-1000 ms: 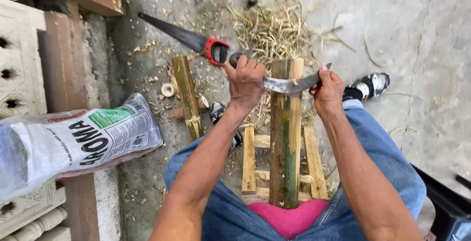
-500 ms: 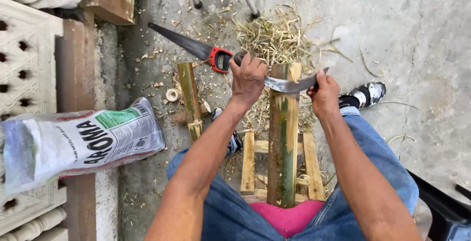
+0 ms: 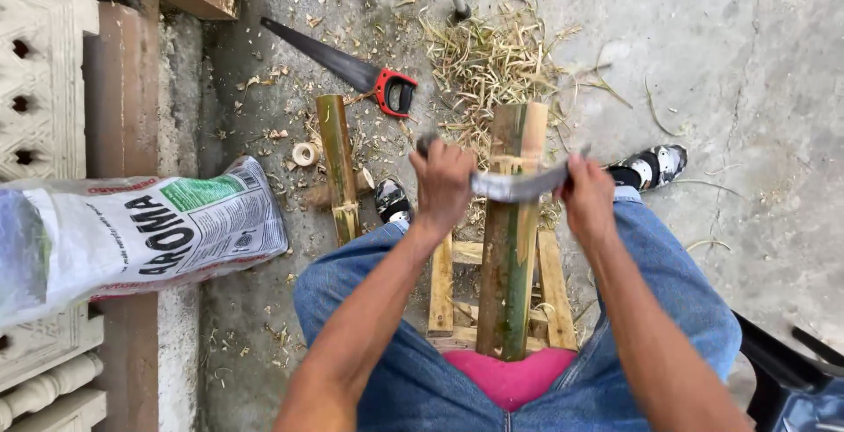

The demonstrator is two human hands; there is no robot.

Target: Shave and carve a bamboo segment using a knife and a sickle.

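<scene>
A seated person in blue jeans is gripping a curved steel blade (image 3: 514,188) at both ends, the left hand (image 3: 442,184) fisted around one handle and the right hand (image 3: 587,196) fisted around the other, the edge lying across a thick bamboo pole (image 3: 512,239). The pole, green-skinned with pale stripped patches, is leaning from the lap over a small wooden frame (image 3: 492,287) of rough slats standing between the knees. One pink cushion (image 3: 510,377) is showing at the pole's near end. Two feet in black-and-white shoes are resting on the cracked concrete floor (image 3: 747,72). Beyond the pole a heap of dry, stringy shavings (image 3: 492,58) is lying. To the left, one shorter bamboo piece (image 3: 338,164) is lying beside a small cut ring (image 3: 305,153), and one handsaw (image 3: 347,67) with a red-and-black handle is lying near the shavings. One printed plastic sack (image 3: 132,234) is resting against a pale moulded block (image 3: 44,80) at the left.
</scene>
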